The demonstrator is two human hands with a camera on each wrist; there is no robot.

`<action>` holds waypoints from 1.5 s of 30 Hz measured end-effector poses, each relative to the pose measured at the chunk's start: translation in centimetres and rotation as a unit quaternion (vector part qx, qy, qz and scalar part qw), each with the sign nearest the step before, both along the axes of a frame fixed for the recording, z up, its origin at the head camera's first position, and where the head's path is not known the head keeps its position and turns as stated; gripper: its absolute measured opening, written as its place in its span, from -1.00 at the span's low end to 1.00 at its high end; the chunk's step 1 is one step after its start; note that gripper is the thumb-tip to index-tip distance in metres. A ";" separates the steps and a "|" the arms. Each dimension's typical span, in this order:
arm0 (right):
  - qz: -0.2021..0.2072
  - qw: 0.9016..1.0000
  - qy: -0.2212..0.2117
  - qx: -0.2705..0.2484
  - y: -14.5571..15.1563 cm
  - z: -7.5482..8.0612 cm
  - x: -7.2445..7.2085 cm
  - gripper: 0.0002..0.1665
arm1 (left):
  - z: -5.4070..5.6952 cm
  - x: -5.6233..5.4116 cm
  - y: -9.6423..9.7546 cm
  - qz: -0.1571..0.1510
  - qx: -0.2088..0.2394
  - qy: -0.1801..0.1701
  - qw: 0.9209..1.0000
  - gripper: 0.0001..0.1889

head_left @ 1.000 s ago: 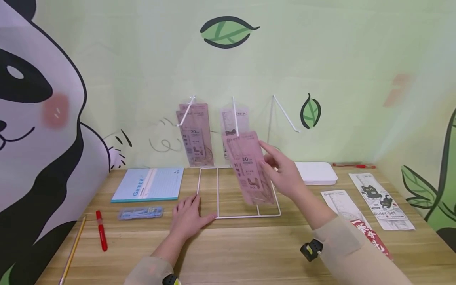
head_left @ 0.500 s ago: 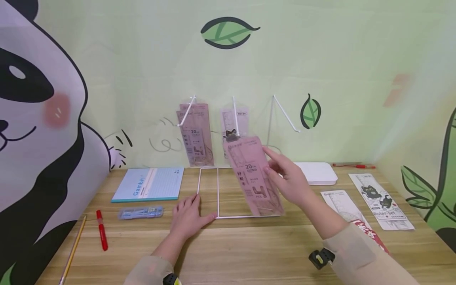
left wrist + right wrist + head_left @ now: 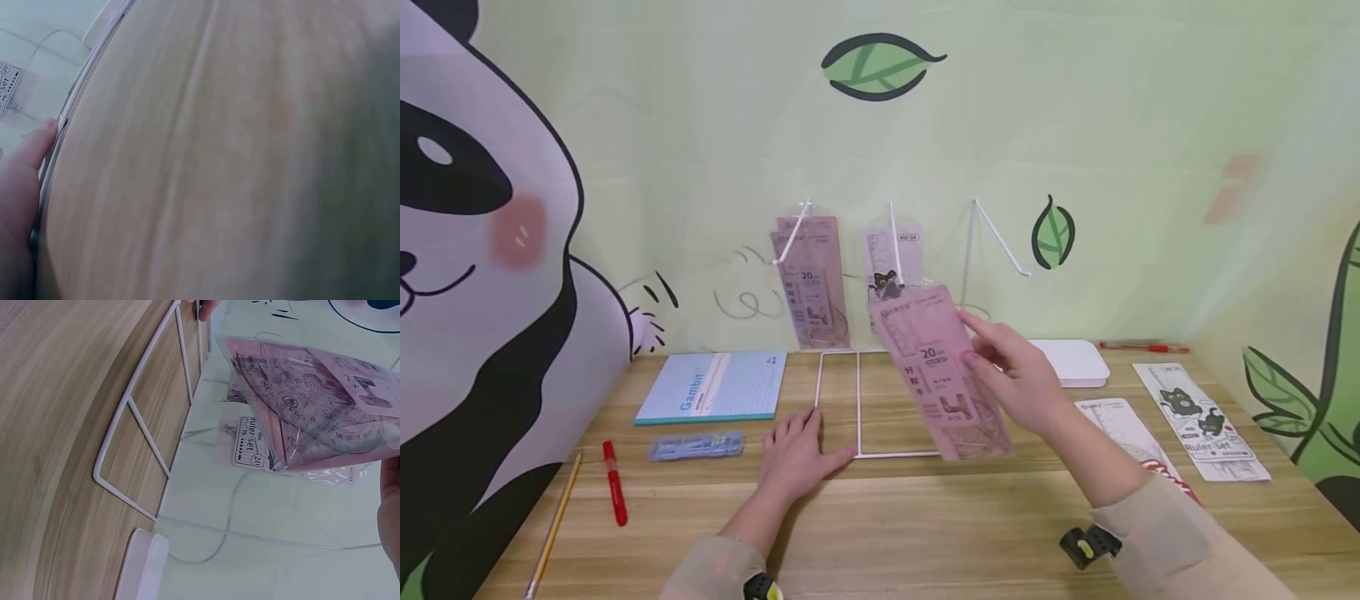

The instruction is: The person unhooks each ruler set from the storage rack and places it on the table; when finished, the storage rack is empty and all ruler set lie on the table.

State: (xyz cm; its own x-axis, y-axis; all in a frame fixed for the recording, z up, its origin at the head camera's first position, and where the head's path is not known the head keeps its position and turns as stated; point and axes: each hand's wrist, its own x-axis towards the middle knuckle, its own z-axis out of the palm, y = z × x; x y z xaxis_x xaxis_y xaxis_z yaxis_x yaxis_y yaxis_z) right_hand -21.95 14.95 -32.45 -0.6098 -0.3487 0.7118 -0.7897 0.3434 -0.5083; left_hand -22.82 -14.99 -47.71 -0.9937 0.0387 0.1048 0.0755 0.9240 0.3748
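My right hand [image 3: 1018,375] pinches the right edge of a pink ruler set pack [image 3: 936,367], tilted above the white wire rack [image 3: 858,408]. In the right wrist view, a protractor [image 3: 312,394] shows through its clear wrap. The pack's top edge is near the tip of the middle hook [image 3: 893,242]; whether it touches cannot be told. My left hand [image 3: 797,454] rests on the rack's front left corner, thumb [image 3: 40,140] against the wire. Other pink packs [image 3: 812,292] hang from the left hook. A pale cat ruler set [image 3: 887,250] hangs on the middle one.
The right hook [image 3: 1002,239] holds nothing. On the table lie a blue notebook [image 3: 711,389], a blue pen case [image 3: 696,447], a red marker [image 3: 614,483], a pencil [image 3: 553,525], a white box [image 3: 1078,364], a red pen [image 3: 1144,347] and more ruler packs [image 3: 1202,421].
My right hand has drawn the pink pack down and toward me, slightly to the right, away from the middle hook's tip, uncovering the cat pack behind. The left hand has stayed in place.
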 end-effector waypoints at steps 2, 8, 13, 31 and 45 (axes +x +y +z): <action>0.000 1.000 0.007 -0.004 0.2 0.2 0.1 -0.39 | 0.0 -0.1 0.0 0.000 -0.001 0.002 1.000 0.03; 0.017 0.999 0.027 -0.013 0.7 0.4 0.5 -0.36 | 0.1 -0.2 0.1 -0.004 -0.004 0.011 1.000 0.02; 0.015 0.999 0.032 -0.009 1.4 0.0 0.6 -0.33 | 0.1 -0.1 0.2 -0.003 0.001 0.009 1.000 0.02; -0.095 0.992 -0.078 0.037 5.4 -1.7 0.9 -0.44 | 0.1 0.1 -0.1 -0.003 -0.003 0.006 1.000 0.02; -0.137 0.966 -0.197 0.095 9.0 -4.1 -0.5 -0.46 | 0.2 0.2 0.0 -0.003 0.000 0.005 1.000 0.02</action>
State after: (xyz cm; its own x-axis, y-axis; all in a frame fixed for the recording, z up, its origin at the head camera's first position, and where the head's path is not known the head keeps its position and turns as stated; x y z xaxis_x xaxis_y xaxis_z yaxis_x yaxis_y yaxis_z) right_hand -22.45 23.90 -36.57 -0.9088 -0.2368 0.3436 -0.4129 0.6293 -0.6583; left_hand -22.59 -14.98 -47.47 -0.9925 0.0437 0.1143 0.0839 0.9232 0.3749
